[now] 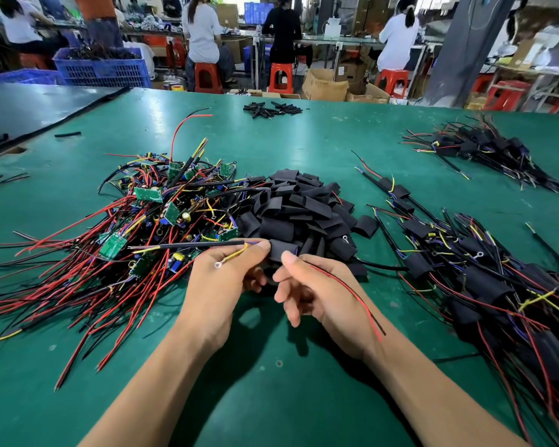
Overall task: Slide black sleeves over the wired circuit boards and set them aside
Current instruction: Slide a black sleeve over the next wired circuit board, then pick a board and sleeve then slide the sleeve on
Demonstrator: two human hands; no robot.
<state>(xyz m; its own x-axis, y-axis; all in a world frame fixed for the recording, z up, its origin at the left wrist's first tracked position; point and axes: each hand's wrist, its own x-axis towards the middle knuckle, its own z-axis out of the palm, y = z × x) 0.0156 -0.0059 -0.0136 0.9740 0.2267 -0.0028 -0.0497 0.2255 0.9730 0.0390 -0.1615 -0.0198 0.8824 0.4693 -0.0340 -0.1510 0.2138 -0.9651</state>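
- The left hand (220, 279) pinches the left end of one black sleeve (283, 250). A yellow wire (233, 258) sticks out there, toward 9 o'clock.
- The right hand (317, 291) pinches the right end of the same sleeve. A thin red wire (352, 295) lies over its back, toward 5 o'clock.
- The sleeve is held over the green tabletop (271, 382), at the near edge of the loose sleeve heap (300, 204).
- At 10 o'clock from the hands lies a bare board heap (162, 214).
- At 3 o'clock lies a sleeved board heap (484, 285).
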